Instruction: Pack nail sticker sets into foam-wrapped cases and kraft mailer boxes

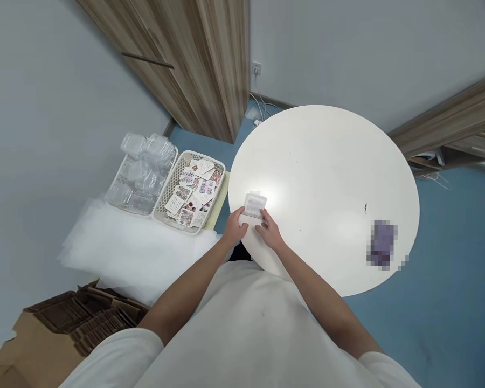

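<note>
Near the left front edge of the round white table [327,161], a small clear plastic box [255,204] lies between my hands, its lid apparently raised at the far side. Something pale and greyish shows through it, too faint to name. My left hand [235,227] is closed on the box's left side, thumb stretched toward the near edge. From the right, my right hand [270,231] grips the other near corner with its fingers, the thumb bent below.
Left of the table, a white basket [161,207] holds several nail-set cards [206,187]. Beside it, another basket [117,202] is piled with clear plastic boxes [145,167]. White wrapping [137,248] and cardboard [36,345] lie closer. A blurred purple item [382,242] rests at the table's right.
</note>
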### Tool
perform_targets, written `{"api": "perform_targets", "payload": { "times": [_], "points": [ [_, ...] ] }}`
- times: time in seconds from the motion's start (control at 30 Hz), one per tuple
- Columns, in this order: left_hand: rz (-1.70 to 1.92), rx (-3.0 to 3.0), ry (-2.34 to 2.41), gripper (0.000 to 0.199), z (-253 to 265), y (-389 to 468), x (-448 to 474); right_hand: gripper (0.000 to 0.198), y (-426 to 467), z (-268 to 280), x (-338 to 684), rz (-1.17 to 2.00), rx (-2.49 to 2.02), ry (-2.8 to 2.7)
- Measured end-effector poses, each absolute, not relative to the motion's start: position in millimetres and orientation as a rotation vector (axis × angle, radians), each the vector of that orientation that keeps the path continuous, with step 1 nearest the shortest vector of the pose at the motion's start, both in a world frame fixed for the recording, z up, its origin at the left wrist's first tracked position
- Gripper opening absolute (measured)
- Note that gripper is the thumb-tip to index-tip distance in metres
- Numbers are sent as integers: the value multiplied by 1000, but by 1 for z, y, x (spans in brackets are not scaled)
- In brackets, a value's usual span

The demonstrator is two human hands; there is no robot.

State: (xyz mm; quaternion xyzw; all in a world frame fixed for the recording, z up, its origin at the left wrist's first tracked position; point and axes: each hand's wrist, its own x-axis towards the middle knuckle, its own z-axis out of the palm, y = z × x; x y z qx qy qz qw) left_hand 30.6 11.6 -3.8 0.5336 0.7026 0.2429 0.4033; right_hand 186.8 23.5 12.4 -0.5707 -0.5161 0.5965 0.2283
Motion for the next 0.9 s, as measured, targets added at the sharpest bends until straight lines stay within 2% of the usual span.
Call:
{"api": "perform_targets", "payload": {
  "times": [0.27, 0.9],
  "points": [
    [663, 1404, 1753, 60, -8, 40, -1, 63, 46, 12, 145, 1594, -1654, -1361],
    [781, 1464, 1791, 61, -12, 32, 13, 65, 45, 7, 153, 1515, -1580, -1516]
  ]
}}
